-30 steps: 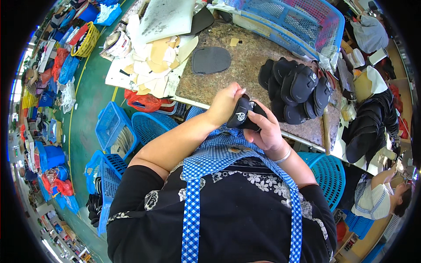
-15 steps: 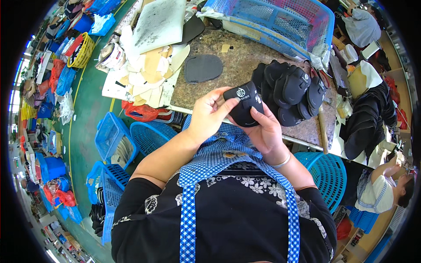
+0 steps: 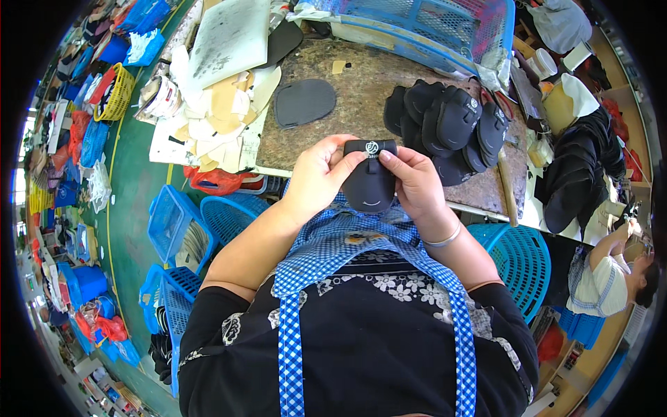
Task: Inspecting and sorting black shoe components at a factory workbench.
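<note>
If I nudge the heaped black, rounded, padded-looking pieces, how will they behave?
The heaped pieces would probably slide apart, since they overlap loosely. Each seems light: the left hand and right hand pinch a similar black piece. Rolling looks unlikely, given their flattish shapes.

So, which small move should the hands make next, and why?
Perhaps press the upper band of the black piece with both thumbs: the left hand and the right hand both grip the piece near that band, their thumbs on either side of the white mark.

Blue basket (image 3: 410, 44) cropped, back of black pad (image 3: 370, 186) hidden
</note>
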Demonstrator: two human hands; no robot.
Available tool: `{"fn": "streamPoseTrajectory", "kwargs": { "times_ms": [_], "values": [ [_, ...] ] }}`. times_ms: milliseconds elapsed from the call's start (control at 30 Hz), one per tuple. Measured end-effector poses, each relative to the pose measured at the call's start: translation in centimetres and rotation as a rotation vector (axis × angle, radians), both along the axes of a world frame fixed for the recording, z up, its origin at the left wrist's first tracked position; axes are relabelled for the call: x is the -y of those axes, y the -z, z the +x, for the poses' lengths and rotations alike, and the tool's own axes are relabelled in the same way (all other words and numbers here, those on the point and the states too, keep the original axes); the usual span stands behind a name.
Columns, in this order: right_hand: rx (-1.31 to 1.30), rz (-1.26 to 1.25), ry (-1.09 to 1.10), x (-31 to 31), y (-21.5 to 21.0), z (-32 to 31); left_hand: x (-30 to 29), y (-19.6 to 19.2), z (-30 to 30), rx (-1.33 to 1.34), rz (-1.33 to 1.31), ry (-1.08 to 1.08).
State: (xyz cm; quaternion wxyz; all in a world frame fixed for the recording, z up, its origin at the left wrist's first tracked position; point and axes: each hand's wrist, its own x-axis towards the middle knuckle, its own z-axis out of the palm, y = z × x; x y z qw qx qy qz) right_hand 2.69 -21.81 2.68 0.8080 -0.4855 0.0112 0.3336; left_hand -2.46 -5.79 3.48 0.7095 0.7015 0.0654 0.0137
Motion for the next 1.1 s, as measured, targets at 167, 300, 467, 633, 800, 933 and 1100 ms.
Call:
{"fn": "streamPoseTrajectory", "kwargs": {
  "times_ms": [167, 300, 467, 633, 800, 933, 1100],
  "values": [
    [0.34, -0.219, 0.122, -0.5, 0.0, -1.0, 1.0, 0.6, -0.4, 0.197, 0.407, -0.147],
    [0.811, -0.51, 0.303, 3.3, -3.0, 1.3, -1.2, 0.5, 0.7, 0.368, 0.681, -0.263],
    [0.808, -0.735, 0.634, 10.9, -4.2, 8.0, -7.3, 2.6, 4.4, 0.228, 1.084, -0.588],
    [1.469, -1.453, 0.419, 12.9, -0.6, 9.5, -8.3, 4.1, 5.0, 0.05, 1.161, -0.442],
    [1.43, -1.503, 0.738, 9.4, -2.2, 7.5, -9.2, 4.6, 5.4, -0.059, 0.864, -0.513],
    [1.677, -1.086, 0.744, 5.7, -3.5, 5.7, -8.6, 3.7, 4.3, 0.149, 0.896, -0.495],
    [1.758, -0.656, 0.185, -1.2, -2.6, 2.3, -5.4, 1.5, 2.3, 0.38, 0.907, -0.43]
  ]
}}
